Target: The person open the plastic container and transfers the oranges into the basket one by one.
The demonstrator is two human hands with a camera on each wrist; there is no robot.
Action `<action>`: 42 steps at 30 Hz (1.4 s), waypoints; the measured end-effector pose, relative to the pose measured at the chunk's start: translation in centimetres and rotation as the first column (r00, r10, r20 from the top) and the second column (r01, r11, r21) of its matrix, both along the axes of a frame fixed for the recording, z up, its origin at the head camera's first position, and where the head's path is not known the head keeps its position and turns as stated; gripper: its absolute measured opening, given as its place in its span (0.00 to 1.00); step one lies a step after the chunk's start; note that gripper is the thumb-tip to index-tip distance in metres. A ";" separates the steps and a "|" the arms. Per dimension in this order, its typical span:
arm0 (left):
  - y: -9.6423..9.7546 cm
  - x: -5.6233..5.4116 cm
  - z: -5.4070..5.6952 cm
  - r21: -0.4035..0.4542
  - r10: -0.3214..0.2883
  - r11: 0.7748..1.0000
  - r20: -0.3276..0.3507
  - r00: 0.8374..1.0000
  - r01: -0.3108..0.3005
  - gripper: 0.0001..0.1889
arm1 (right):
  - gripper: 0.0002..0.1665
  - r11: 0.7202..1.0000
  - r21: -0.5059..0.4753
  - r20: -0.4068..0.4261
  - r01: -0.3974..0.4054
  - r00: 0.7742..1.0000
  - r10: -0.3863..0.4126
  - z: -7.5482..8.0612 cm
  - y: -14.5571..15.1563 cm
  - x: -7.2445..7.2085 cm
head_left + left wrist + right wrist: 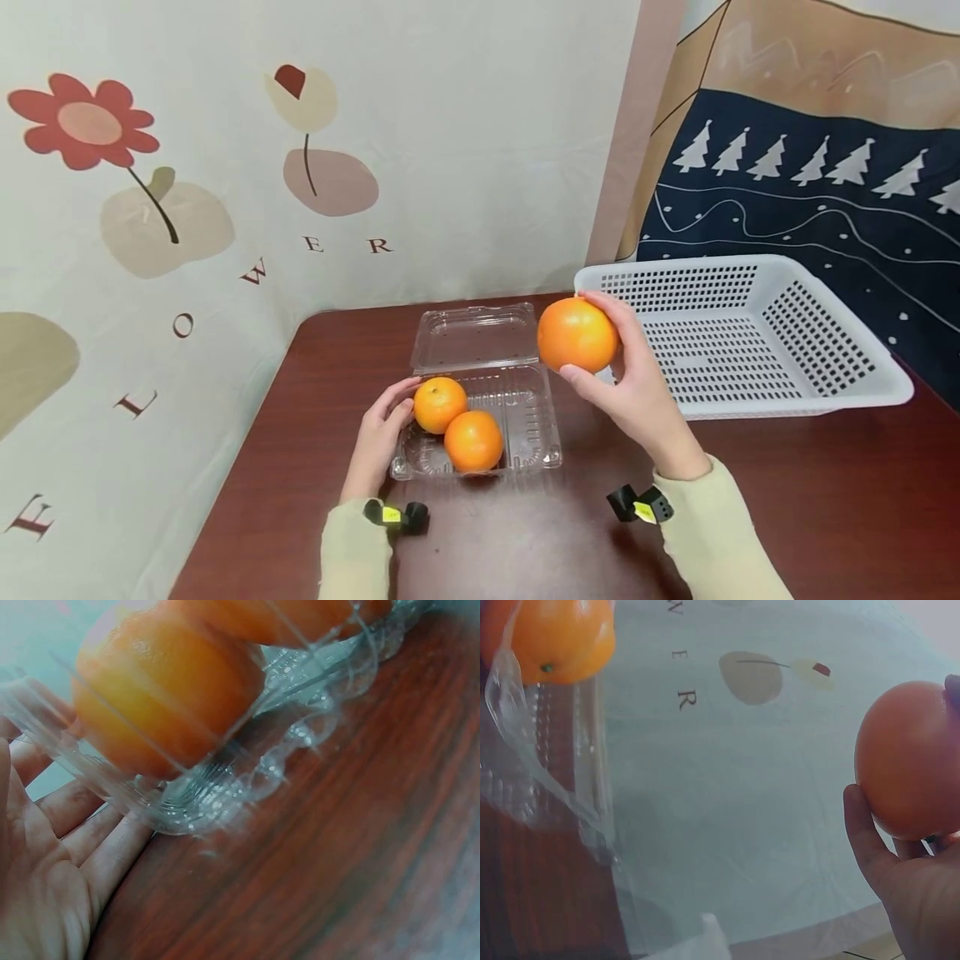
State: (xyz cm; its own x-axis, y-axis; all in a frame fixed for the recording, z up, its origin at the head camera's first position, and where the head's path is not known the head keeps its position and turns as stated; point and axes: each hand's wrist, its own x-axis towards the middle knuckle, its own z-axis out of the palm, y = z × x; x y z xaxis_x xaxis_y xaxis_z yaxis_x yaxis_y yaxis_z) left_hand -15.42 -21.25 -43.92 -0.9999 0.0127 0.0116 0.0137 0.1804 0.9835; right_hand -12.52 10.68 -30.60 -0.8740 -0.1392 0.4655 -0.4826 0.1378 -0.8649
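My right hand point(637, 400) grips an orange point(576, 336), thumb below and fingers over the far side. It is raised in front of the white basket's left end. The right wrist view shows the same orange point(911, 761) between thumb and fingers. Two more oranges point(440, 404) point(474, 442) sit side by side in the left half of a clear plastic clamshell box point(531, 425), whose lid lies folded back. My left hand point(381, 433) holds the box's left wall; in the left wrist view its fingers point(71, 806) lie along the outside of the plastic.
A white perforated plastic basket point(810, 407) stands at the right on the dark red wooden table point(262, 492). Behind the table hangs a pale cloth point(465, 167) with printed flowers and letters; a dark cloth with white trees point(802, 217) hangs at the right.
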 end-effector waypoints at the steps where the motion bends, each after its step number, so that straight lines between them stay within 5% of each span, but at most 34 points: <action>1: -0.1 -0.1 -0.2 0.003 -0.001 1.000 0.001 1.000 0.001 0.16 | 0.44 1.000 0.005 -0.005 0.006 1.000 -0.006 0.2 0.2 -0.1; 8: -0.3 -0.6 -1.4 0.003 0.004 1.000 -0.025 1.000 -0.004 0.18 | 0.40 0.999 0.037 -0.053 0.028 0.998 -0.026 2.3 0.5 -0.2; 22: -0.3 -0.9 -1.2 0.000 -0.009 1.000 -0.046 0.999 0.009 0.17 | 0.38 0.959 0.264 -0.133 0.105 0.989 -0.072 5.3 0.9 -1.6; 33: 0.0 -0.3 -1.0 0.025 -0.008 1.000 -0.034 0.999 0.009 0.17 | 0.39 0.914 0.375 -0.227 0.152 0.971 -0.068 2.9 2.2 -5.2; 42: -0.4 -0.4 -1.6 0.023 0.007 1.000 -0.049 0.999 -0.006 0.17 | 0.40 0.881 0.446 -0.205 0.158 0.976 -0.072 3.2 3.3 -7.4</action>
State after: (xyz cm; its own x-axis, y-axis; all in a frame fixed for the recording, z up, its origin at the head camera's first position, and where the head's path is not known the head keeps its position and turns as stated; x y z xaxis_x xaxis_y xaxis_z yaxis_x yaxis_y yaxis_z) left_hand -15.81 -21.63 -45.56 -0.9981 0.0056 0.0614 0.0615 0.1581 0.9855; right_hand -19.87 13.98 -27.36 -0.8063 -0.2778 0.5222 -0.5776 0.5604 -0.5936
